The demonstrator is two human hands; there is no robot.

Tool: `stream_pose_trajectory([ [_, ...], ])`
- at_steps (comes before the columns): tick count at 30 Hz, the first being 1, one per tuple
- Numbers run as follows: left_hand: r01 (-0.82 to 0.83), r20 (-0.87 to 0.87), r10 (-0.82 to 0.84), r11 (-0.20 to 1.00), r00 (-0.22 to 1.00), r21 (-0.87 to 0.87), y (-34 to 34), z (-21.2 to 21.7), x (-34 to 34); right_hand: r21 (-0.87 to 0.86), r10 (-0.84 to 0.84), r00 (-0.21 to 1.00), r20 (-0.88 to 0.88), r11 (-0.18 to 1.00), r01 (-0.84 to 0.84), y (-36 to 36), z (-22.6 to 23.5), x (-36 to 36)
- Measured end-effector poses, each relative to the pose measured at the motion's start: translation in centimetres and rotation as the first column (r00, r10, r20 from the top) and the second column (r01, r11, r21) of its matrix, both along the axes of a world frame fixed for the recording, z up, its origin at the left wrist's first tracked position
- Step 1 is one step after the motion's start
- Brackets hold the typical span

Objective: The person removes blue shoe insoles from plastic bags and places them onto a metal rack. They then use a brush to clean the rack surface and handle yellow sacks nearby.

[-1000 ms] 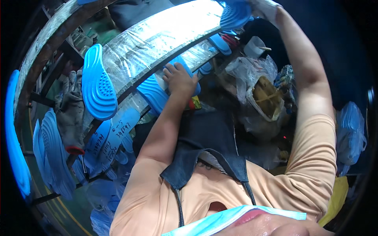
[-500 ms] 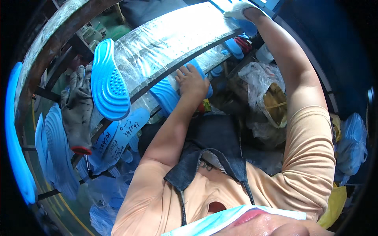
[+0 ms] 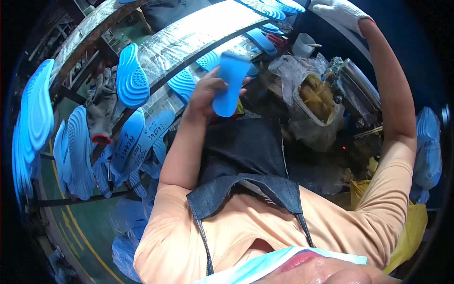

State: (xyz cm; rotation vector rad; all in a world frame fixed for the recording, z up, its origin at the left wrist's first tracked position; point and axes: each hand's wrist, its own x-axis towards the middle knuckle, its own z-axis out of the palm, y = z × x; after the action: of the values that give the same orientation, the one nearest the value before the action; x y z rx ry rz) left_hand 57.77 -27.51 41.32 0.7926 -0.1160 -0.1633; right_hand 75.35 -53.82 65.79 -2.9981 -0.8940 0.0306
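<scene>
My bare left hand (image 3: 208, 94) is closed around a blue shoe insole (image 3: 230, 87), held up in front of the lower shelf with my fingers at its sides. My right hand (image 3: 341, 13) wears a white knitted glove and is raised at the top right, beside the dark blue panel. Its fingers look stretched out, partly cut by the picture's top edge, with nothing seen in them. Several ridged blue insoles (image 3: 265, 8) lie at the far end of the plastic-covered upper shelf (image 3: 189, 28). Other insoles (image 3: 182, 84) rest on the lower shelf.
A single insole (image 3: 133, 75) sits at the upper shelf's left end, next to a hanging grey glove (image 3: 101, 102). Blue insoles (image 3: 78, 151) hang in bunches at the left. On the right are a plastic-lined container (image 3: 316, 99), a white cup (image 3: 302, 45) and a yellow bag (image 3: 410, 232).
My left hand has lifted the insole off the lower shelf toward me. My right hand has moved right, away from the insoles on the upper shelf. The view has shifted slightly.
</scene>
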Motion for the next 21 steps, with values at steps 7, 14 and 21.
stream_pose_trajectory([
  [7, 0.155, 0.140, -0.142, 0.984, 0.980, -0.087, -5.6, 2.0, -3.5, -0.078, -0.010, 0.985, -0.174, 0.997, -0.003, 2.1, -9.9, 9.9],
  [14, 0.088, 0.130, -0.077, 0.993, 0.988, -0.080, -4.6, 1.3, -6.6, -0.697, 0.492, 0.865, 0.101, 0.656, -0.291, 5.9, -11.8, 13.7],
  [21, 0.203, 0.176, -0.189, 0.977, 0.966, -0.068, -6.3, 3.7, -6.8, 0.193, -0.119, 0.969, -0.214, 0.968, 0.162, 0.7, -6.0, 6.1],
])
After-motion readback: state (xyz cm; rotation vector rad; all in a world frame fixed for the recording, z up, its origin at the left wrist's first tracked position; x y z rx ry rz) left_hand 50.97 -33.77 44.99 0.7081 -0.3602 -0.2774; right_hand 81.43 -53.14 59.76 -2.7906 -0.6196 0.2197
